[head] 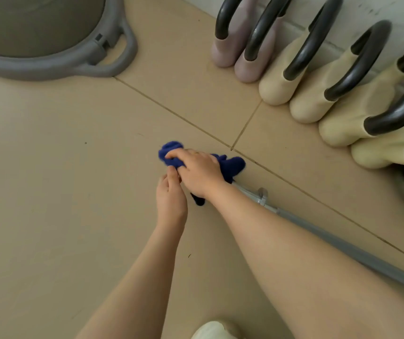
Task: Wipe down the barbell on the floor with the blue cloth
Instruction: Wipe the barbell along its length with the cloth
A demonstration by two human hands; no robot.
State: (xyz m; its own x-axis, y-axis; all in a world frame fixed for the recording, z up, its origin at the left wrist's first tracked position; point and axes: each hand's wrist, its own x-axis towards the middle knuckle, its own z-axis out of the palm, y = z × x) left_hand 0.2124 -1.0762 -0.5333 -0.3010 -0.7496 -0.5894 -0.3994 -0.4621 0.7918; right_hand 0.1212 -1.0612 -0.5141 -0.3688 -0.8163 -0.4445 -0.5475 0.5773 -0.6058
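Observation:
A grey metal barbell (330,238) lies on the tan tiled floor, running from the lower right edge up toward the middle. Its upper end is wrapped in the blue cloth (232,165) and hidden there. My right hand (197,173) grips the bunched cloth around that end of the bar. My left hand (170,196) sits just below and to the left, fingers curled up against the cloth's lower edge; what it holds is hidden behind the right hand. A metal collar (262,195) shows on the bar just past my right wrist.
A row of kettlebells (281,86), lilac and cream with dark handles, lines the wall at the upper right. A grey balance-trainer dome (49,67) sits at the upper left. A white shoe (216,330) shows at the bottom edge.

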